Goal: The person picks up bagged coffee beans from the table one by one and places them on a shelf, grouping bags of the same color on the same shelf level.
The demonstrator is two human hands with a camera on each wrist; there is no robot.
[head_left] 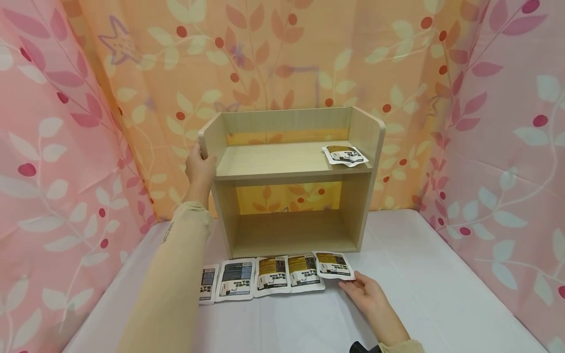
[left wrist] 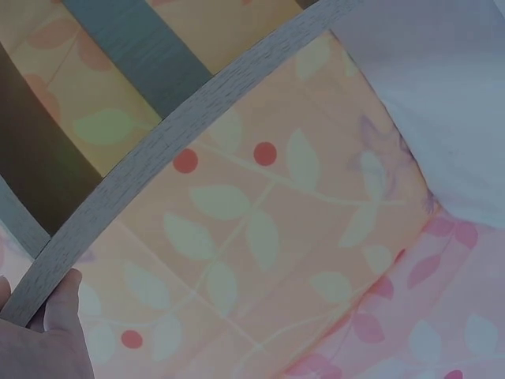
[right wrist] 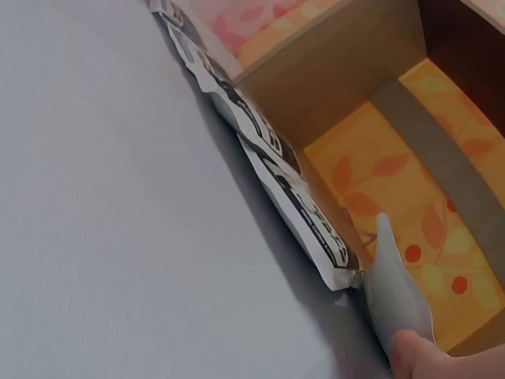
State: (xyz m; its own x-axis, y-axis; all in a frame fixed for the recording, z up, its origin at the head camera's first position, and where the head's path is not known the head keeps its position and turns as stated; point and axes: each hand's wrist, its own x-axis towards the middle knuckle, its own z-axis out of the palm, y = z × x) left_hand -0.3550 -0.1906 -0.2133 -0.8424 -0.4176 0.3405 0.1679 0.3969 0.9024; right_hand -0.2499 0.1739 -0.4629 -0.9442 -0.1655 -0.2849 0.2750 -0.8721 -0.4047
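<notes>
My left hand grips the left side panel of a pale wooden two-tier shelf; in the left wrist view the thumb and fingers lie on either side of the panel edge. At the front right of the shelf, my right hand pinches the right corner of a white packet with a brown and black printed front. This packet is tilted up in the right wrist view, beside the other packets. One more brown-printed packet lies on the upper tier, towards the right side.
Several flat packets lie in a row along the shelf's front base, two blue-printed ones at the left. My left forearm covers the row's left end. A white cloth covers the table, and floral curtains enclose the back and sides.
</notes>
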